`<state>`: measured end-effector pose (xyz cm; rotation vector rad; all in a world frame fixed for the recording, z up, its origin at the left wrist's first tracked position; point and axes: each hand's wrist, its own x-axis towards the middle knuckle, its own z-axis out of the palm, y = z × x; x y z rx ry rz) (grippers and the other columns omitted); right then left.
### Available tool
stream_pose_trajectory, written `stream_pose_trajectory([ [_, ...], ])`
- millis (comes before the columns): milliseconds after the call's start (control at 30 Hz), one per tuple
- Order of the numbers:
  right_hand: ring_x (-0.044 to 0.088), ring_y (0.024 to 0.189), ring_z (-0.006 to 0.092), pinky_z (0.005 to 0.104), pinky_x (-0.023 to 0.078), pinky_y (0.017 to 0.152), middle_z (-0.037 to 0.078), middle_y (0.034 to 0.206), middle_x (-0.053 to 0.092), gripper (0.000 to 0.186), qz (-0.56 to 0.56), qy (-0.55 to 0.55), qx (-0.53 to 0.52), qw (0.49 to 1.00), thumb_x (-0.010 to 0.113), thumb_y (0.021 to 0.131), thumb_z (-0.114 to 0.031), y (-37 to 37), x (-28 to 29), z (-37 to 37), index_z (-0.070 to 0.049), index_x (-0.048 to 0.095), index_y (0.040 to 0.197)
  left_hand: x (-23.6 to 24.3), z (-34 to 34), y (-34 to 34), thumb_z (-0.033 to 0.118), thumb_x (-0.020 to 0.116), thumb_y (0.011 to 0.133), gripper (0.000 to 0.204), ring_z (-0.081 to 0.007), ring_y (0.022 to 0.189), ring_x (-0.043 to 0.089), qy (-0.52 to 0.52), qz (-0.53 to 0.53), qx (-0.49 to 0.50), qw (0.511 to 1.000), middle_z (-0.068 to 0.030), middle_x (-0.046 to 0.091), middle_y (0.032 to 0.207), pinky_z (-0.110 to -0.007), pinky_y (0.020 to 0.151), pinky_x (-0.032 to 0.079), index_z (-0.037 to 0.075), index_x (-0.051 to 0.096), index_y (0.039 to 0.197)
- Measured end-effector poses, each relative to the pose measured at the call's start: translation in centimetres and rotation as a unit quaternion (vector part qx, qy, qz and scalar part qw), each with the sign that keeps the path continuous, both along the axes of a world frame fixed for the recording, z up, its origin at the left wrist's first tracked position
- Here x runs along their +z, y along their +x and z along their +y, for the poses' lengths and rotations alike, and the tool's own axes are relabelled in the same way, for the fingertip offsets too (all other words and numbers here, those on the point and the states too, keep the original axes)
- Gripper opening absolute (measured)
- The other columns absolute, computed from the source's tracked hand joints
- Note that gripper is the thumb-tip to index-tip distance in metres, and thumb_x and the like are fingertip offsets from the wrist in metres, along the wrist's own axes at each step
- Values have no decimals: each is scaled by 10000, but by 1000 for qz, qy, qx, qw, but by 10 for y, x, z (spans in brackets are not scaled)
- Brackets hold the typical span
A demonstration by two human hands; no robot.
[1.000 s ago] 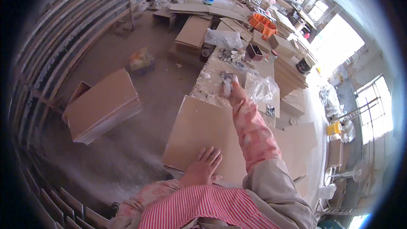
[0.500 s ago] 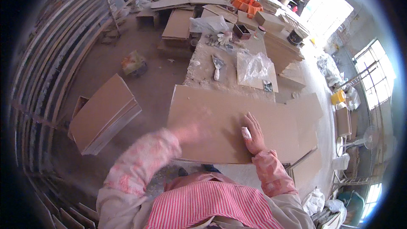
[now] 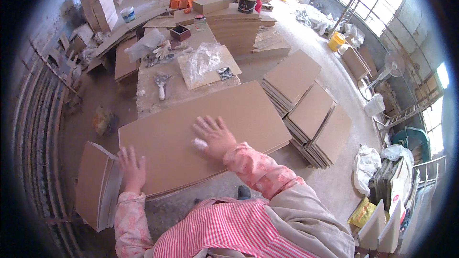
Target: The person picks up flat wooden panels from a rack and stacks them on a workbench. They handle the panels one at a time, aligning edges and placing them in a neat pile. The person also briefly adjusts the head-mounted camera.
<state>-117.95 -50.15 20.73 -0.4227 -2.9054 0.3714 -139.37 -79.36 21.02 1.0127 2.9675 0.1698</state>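
A large flat brown board [image 3: 239,110] lies before me on the work table, and at least one more sheet edge shows beneath it. My right hand [image 3: 214,136] lies with fingers spread on the board's middle; its thumb has a white wrapping. At the board's left end, my left hand [image 3: 132,169] has its fingers stretched out along the edge, holding nothing. Just left of that hand a tilted stack of brown boards [image 3: 98,186] with pale edges stands lower down. Beyond the board, a putty knife [image 3: 161,86] with a pale handle lies on the dusty tabletop [image 3: 150,102].
Several stacks of brown boards [image 3: 311,110] stand on the right. Plastic film [image 3: 205,59] lies on a panel on the table, near gloves [image 3: 162,49] and a small dark box [image 3: 180,32]. Farther right are a yellow bucket [image 3: 336,41] and a fan [image 3: 394,63]. Metal racks line the left.
The view has turned to the right. My left hand, blurred over the board before, is now at its left end. My right hand still rests on the board.
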Motion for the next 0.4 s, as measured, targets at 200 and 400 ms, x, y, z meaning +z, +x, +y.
stream_pose_trajectory([
  [200,248,1490,310,558,93,1212,144,1580,347,679,3,-39,-319,947,436,968,-606,148,-19,191,-176,425,1493,-17,-38,19,414,459,1018,715,-441,1495,140,104,-92,171,975,-294,177,1601,-461,1219,168,5,222,1554],
  [400,98,1528,372,596,7,1202,166,1627,246,931,174,-658,-345,646,368,891,-799,296,-59,284,-157,310,1564,-26,-25,72,470,420,1027,738,-460,1482,182,-44,0,267,963,-299,199,1594,-502,1208,182,24,188,1567],
])
